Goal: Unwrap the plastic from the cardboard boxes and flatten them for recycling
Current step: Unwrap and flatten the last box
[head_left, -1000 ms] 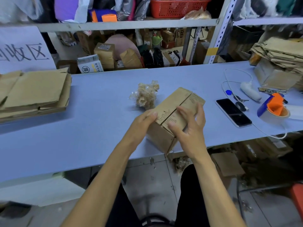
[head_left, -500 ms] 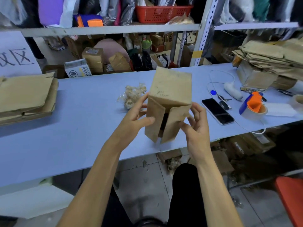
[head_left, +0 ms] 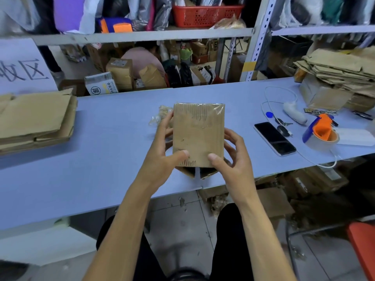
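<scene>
Upright, cardboard box (head_left: pixel 198 134) gripped between left hand (head_left: pixel 162 157), right hand (head_left: pixel 229 159)

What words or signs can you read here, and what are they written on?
"收区": big dark brush characters on the white paper sign at the far left, cut off by the picture's edge.
"厚": in a circle on the white carton under the shelf; the print beside it is too blurred to read.
Dark marks on the held cardboard box: too small to read.

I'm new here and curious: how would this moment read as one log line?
left hand: grips box | right hand: grips box | cardboard box: plastic-wrapped, held above table
</scene>
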